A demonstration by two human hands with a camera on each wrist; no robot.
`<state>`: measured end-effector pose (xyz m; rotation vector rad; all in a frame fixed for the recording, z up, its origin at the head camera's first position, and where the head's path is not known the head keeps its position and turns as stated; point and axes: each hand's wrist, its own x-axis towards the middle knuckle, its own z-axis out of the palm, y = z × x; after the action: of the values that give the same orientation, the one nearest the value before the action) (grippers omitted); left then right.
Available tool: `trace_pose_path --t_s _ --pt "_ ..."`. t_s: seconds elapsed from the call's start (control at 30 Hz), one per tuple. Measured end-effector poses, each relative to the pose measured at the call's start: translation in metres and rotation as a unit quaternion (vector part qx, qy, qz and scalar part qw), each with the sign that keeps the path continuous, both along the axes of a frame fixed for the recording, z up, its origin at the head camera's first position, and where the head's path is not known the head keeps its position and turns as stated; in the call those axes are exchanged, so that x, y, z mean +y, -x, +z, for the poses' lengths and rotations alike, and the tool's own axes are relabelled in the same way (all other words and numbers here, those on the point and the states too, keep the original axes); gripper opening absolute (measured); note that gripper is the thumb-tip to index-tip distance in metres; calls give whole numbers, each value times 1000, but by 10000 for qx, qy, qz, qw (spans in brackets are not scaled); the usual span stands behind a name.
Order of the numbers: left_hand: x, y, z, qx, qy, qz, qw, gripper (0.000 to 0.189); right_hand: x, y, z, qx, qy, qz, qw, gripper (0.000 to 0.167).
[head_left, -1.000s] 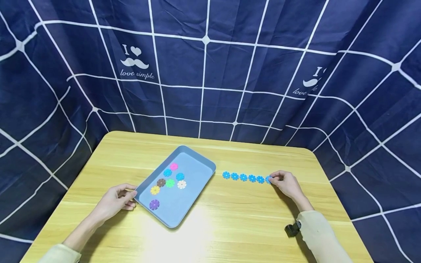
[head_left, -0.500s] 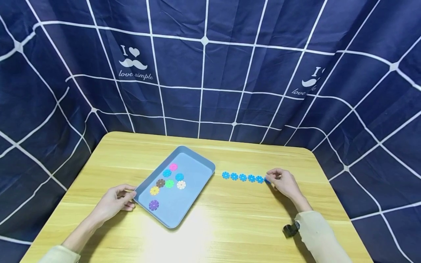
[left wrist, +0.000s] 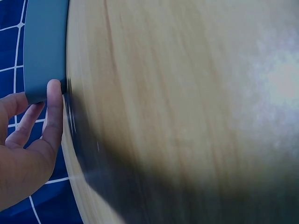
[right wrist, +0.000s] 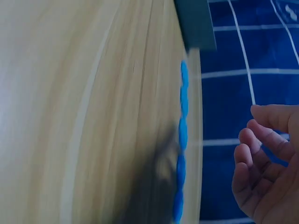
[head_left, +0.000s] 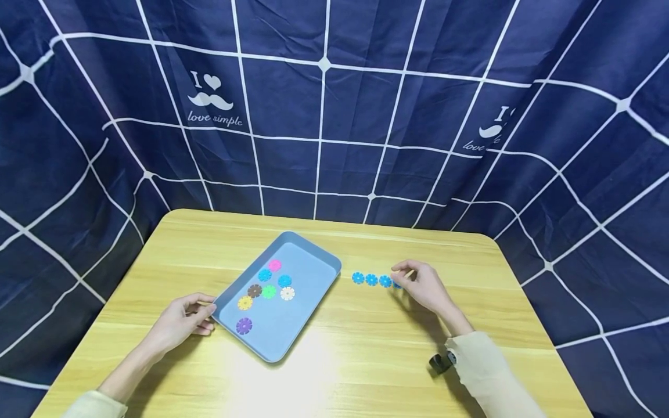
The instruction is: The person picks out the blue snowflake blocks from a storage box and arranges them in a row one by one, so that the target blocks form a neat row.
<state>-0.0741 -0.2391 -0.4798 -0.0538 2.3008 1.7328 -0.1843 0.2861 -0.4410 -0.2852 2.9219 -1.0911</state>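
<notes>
At its near left corner, the blue-grey tray (head_left: 308,325) is held by my left hand (head_left: 175,322). In the left wrist view the fingers (left wrist: 54,100) lie against both sides of the tray's corner (left wrist: 46,60). A row of blue notched plastic discs (head_left: 371,280) lies on the table right of the tray. My right hand (head_left: 425,287) hovers over the right part of this row and hides its end in the head view. Seen from the right wrist, the loosely bent fingers (right wrist: 250,151) hold nothing, apart from the blue discs (right wrist: 183,133).
Inside the tray lie notched discs in pink (head_left: 274,265), brown (head_left: 254,291), green (head_left: 269,291), white (head_left: 287,293), yellow (head_left: 245,302) and purple (head_left: 244,325), plus two blue ones (head_left: 284,281). A dark blue grid curtain (head_left: 282,162) hangs behind the wooden table (head_left: 366,371).
My right hand has let go of the blue disc at the row's right end and moved left and up over the row. The left hand stays at the tray.
</notes>
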Motion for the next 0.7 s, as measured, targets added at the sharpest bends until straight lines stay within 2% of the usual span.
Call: trace_pose_path --t_s 0.23,0.47,0.7 --pt "0 0 1 -10 4 -5 10000 42 -41 -3 7 -40 207 611 9979 20" --pt "1 0 4 -22 36 21 10000 40 -76 -2 12 171 338 1240 9916 21" --pt "0 0 3 -21 39 -3 10000 41 -106 1 13 174 237 1615 9864 24"
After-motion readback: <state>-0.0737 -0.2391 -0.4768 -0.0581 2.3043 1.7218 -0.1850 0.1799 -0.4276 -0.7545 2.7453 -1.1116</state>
